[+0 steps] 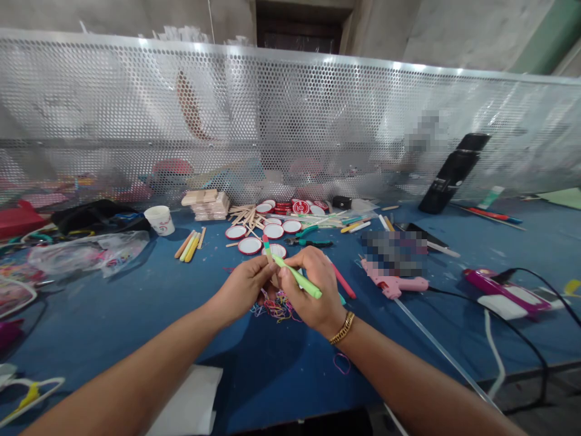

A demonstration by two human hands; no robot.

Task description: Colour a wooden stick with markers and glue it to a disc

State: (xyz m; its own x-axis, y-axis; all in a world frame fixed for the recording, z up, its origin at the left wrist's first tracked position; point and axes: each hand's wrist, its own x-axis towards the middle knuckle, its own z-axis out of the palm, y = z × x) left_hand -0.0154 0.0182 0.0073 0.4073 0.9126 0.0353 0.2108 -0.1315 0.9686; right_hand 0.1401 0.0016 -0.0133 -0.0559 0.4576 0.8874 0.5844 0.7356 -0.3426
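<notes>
My left hand [245, 284] pinches a wooden craft stick [266, 245] upright; its top is coloured red and green. In my right hand [315, 287] is a light green marker [297, 277], held like a pen, its tip end close to the stick. Whether the tip touches the wood I cannot tell. Below both hands lies a tangle of coloured rubber bands [278, 307]. Just beyond them are white-lined, red-rimmed lids [249, 245]. A red marker [344, 280] rests right of my right hand.
Loose craft sticks [247, 218] and stacked stick bundles [211, 206] lie behind, with green-handled pliers [311, 242]. Left are a paper cup [160, 220] and markers [188, 245]. Right are a pink glue gun [393, 283] with its cord and a black bottle [449, 178]. A perforated metal panel [290, 121] closes the back.
</notes>
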